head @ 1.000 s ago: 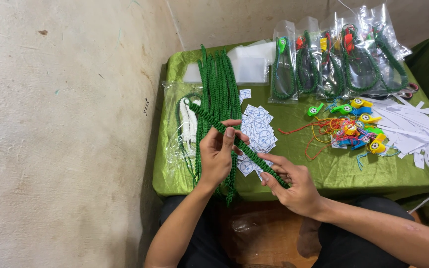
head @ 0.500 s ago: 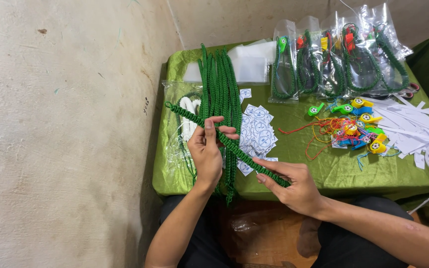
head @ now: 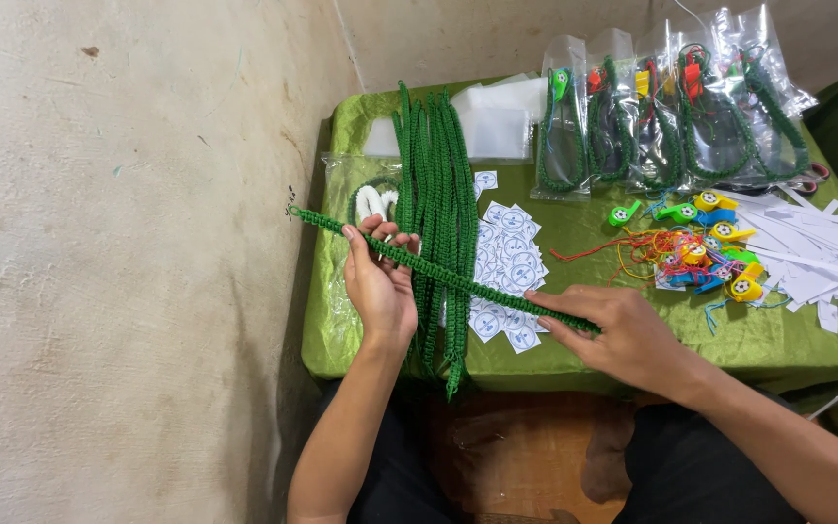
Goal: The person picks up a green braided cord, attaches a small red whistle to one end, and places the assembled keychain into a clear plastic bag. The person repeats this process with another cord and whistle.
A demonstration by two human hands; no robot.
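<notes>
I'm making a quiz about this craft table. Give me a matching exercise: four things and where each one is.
Things:
1. single green braided cord
2. clear bags of cords
3. white paper strips
4. round stickers

Places:
A. table's right edge
B. stretched between left hand and right hand
C. leaning at the table's back
D. flat, beside the pile of green cords

Pairs: 1-B, 2-C, 3-A, 4-D

Place: a small home-style packing workshop
Walls: bare, stained plaster wall point(head: 128, 243)
Bench: table under a green cloth point(head: 574, 228)
Stock: bagged cords point(head: 671, 116), plastic whistles point(head: 705, 243), paper strips point(head: 817, 252), round stickers point(head: 506, 262)
</notes>
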